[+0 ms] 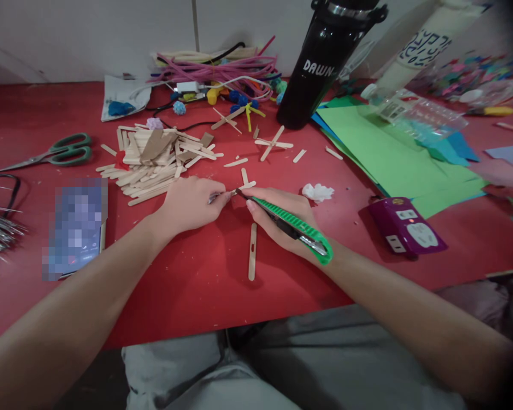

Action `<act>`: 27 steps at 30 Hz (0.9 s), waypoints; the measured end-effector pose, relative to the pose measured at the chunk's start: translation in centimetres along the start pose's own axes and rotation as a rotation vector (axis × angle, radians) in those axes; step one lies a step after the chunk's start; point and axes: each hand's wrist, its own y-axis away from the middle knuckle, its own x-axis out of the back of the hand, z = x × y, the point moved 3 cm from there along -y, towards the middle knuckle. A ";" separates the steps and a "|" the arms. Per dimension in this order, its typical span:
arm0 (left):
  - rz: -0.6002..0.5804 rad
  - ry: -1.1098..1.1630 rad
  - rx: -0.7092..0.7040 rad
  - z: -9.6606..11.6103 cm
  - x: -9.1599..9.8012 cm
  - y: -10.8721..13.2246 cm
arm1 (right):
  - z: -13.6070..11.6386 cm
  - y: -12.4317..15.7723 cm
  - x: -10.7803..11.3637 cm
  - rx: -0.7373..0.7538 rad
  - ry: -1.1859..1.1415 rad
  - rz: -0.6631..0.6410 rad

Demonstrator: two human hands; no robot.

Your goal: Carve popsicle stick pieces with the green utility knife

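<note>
My right hand [286,219] grips a green utility knife [294,228], its tip pointing at the fingertips of my left hand. Thumb and finger of my left hand [194,202] are pinched together on something small, mostly hidden; a pale end shows by the knife tip and a shiny bit beside the fingers. Just below lies a craft stick with a slot cut in it [252,259]. Two short stick pieces [245,180] rest beyond my fingertips. Left of them is a pile of craft sticks [149,171] with brown card scraps on top.
Crossed sticks [273,144] lie further back, near a black bottle [316,68]. Green paper sheets [393,148] and a purple socket box [406,226] are on the right. At left are scissors [68,151] and a phone [79,228]. Pink pipe cleaners [222,71] lie by the wall.
</note>
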 end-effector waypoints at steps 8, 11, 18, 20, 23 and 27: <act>-0.001 -0.010 0.008 -0.1 0.1 0.0 | -0.1 -0.1 0.0 -0.007 0.005 -0.009; -0.005 -0.004 0.008 -0.1 0.1 0.0 | 0.2 0.1 0.0 -0.004 0.002 -0.010; 0.010 -0.026 0.017 0.1 0.0 0.0 | 0.1 0.1 -0.2 0.085 -0.008 -0.005; 0.009 -0.030 0.019 0.1 0.0 0.0 | 0.1 0.1 -0.2 0.085 -0.005 0.000; 0.006 -0.012 0.018 0.1 0.0 -0.1 | 0.3 0.3 -0.3 0.044 -0.005 -0.012; -0.013 0.003 0.005 0.0 0.1 -0.1 | 0.7 0.6 -0.2 -0.014 -0.007 -0.016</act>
